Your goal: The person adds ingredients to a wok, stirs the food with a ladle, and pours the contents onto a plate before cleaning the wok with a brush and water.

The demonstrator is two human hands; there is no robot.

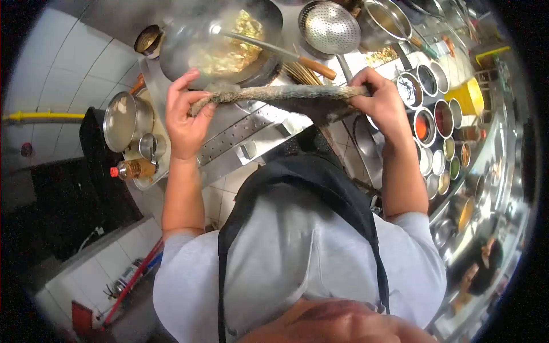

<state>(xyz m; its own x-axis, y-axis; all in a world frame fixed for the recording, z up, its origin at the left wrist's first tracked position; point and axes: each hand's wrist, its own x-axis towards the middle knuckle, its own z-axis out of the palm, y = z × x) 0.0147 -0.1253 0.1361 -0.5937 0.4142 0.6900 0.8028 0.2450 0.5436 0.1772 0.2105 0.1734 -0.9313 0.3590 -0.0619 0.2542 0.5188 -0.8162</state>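
A worn, greyish-brown cloth (280,92) is stretched between my two hands, in front of the stove. My left hand (189,111) pinches its left end, with some fingers raised. At its right end, my right hand (374,94) is closed on the cloth. Beyond the cloth, a large wok (174,54) holds yellowish food (243,48) with steam rising. A ladle with a wooden handle (317,68) rests across the wok's right side, its handle end just above the cloth.
A perforated strainer (329,28) and a metal pot (386,23) stand beyond the cloth. Left are a lidded pan (121,122) and an oil bottle (135,168). Several seasoning containers (424,127) and a yellow tub (466,97) stand right. Another person's arm (468,279) shows at far right.
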